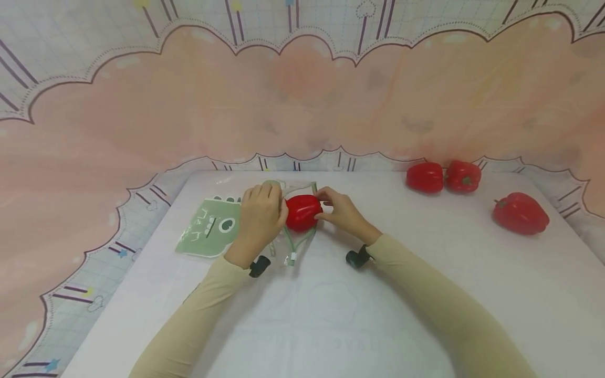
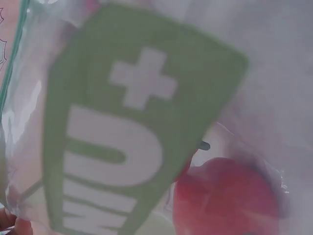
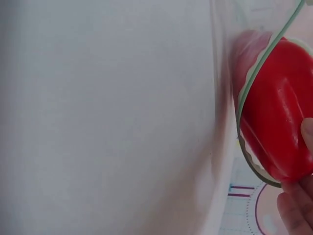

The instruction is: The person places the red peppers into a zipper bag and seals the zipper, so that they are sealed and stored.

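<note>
A clear zip bag (image 1: 280, 253) with green edging and a green cartoon print lies on the table. My left hand (image 1: 263, 212) grips the bag near its opening. A red bell pepper (image 1: 301, 214) sits in the bag's mouth, and my right hand (image 1: 344, 211) holds its right end between thumb and fingers. In the right wrist view the green rim rings the pepper (image 3: 279, 103), part of which is behind the clear plastic. Through the bag, the left wrist view shows a blurred red pepper (image 2: 225, 196) beside a green label (image 2: 146, 117) with pale letters.
Two red bell peppers (image 1: 425, 177) stand side by side at the back right of the white table (image 1: 331, 315). Another red bell pepper (image 1: 521, 213) lies nearer the right edge. A patterned cloth (image 1: 283, 105) hangs behind the table.
</note>
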`<control>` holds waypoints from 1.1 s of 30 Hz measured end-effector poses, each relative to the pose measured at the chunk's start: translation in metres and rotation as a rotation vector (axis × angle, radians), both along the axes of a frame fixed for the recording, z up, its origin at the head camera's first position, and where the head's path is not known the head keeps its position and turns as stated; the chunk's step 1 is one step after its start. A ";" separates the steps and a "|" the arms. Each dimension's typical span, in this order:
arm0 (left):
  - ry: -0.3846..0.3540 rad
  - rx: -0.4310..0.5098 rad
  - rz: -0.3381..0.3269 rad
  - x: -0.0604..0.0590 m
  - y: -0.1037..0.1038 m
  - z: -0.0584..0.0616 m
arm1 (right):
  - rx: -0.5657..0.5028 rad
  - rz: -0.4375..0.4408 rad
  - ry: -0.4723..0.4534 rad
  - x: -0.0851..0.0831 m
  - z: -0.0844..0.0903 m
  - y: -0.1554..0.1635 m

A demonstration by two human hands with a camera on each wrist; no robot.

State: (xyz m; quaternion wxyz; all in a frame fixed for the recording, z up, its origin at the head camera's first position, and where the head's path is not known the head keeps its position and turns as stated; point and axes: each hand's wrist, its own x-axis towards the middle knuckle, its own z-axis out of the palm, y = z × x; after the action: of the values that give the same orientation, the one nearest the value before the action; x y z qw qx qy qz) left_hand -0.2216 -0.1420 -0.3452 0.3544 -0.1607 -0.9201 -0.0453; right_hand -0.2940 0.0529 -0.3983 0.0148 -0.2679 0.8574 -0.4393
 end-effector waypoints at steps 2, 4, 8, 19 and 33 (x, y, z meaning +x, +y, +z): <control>0.014 -0.001 -0.008 -0.001 0.000 -0.001 | -0.008 0.003 0.020 -0.002 0.000 0.000; 0.027 0.001 -0.018 -0.001 -0.001 -0.001 | -0.012 0.008 0.041 -0.005 -0.001 0.000; 0.034 -0.004 -0.034 0.000 -0.002 -0.001 | -0.002 0.006 0.064 -0.009 -0.002 -0.002; 0.031 -0.015 -0.046 0.001 -0.004 0.000 | -0.012 0.000 0.105 -0.013 -0.004 -0.010; 0.069 -0.026 -0.012 -0.002 -0.005 -0.004 | -0.028 -0.001 0.033 -0.017 -0.003 -0.019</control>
State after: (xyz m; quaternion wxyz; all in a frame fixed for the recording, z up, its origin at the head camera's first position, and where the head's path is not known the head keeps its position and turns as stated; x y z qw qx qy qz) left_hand -0.2238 -0.1473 -0.3495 0.3836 -0.1720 -0.9068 -0.0300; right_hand -0.3106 0.0336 -0.4017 -0.0030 -0.2749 0.8514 -0.4468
